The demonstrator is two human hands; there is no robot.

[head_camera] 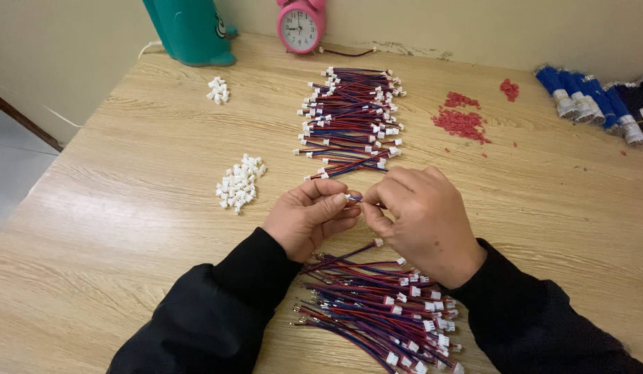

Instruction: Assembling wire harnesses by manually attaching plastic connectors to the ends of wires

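Above the near pile of red-and-blue wire leads [377, 305], left hand [309, 218] and right hand [422, 218] both pinch one red-and-blue wire lead [359, 201]; small white plastic connector housing [347, 197] being seated. Next: likely press home squarely.

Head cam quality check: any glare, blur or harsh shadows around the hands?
Head view: soft even light, a pale sheen on the table at left; left hand and right hand sharp, faint shadows beneath; the thin wire between the fingers is hard to resolve; the clock is cropped at top.
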